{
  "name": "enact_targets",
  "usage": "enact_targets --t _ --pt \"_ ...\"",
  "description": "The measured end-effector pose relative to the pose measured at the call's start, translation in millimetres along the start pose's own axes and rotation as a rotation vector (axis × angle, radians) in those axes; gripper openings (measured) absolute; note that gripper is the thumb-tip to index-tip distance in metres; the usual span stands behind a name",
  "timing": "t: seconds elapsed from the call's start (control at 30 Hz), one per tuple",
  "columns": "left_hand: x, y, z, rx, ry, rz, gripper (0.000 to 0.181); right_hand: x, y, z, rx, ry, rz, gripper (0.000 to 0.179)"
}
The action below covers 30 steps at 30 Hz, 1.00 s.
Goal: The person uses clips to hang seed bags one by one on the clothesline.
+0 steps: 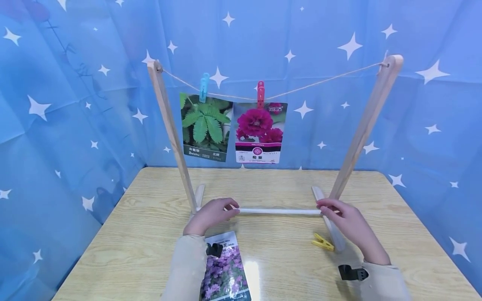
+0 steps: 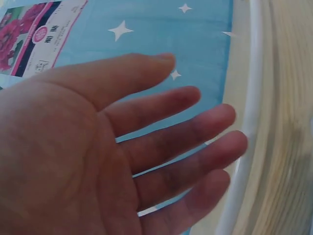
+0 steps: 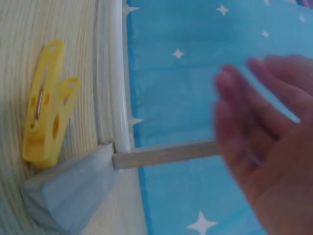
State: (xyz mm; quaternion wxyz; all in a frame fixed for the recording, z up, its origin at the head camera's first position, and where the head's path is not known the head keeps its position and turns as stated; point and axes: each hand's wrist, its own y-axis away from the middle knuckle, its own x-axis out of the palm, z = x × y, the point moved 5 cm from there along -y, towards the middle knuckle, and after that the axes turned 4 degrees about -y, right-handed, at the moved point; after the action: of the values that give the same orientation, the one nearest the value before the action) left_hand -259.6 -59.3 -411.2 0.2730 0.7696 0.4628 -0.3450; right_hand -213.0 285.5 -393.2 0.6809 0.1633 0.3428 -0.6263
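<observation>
Fingers [image 2: 176,136] spread (left hand [image 1: 211,215]), right hand [image 1: 349,219] loosely curved

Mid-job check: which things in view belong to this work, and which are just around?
Likely part of the work:
- wooden frame and string
- blue clip with leaf packet, hung
- red clip with pink-flower packet, hung
- yellow clip and purple-flower packet, loose but matching

Apparently just surroundings:
- table
- starry curtain
</observation>
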Motion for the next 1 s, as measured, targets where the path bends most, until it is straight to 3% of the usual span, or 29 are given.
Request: enact_targets --t 0.23,0.53,0.8,1.0 --pt "5.1 0.2 3.5 -0.010 -0.004 0.063 0.027 12 -1.8 -10 0.064 -0.021 0.172 0.037" --pt "10.9 -0.6 9.3 -0.025 -0.040 0.152 0.034 22 -5.6 -14 0.070 -0.027 0.237 0.033" --pt "22.7 2.6 19.8 -0.061 -0.036 0.158 0.030 31 0.2 -23 0.125 0.008 0.302 0.042" --pt "29.4 3.9 22.9 -0.037 -0.067 0.162 0.026 37 5.7 -29 0.164 0.026 0.340 0.045"
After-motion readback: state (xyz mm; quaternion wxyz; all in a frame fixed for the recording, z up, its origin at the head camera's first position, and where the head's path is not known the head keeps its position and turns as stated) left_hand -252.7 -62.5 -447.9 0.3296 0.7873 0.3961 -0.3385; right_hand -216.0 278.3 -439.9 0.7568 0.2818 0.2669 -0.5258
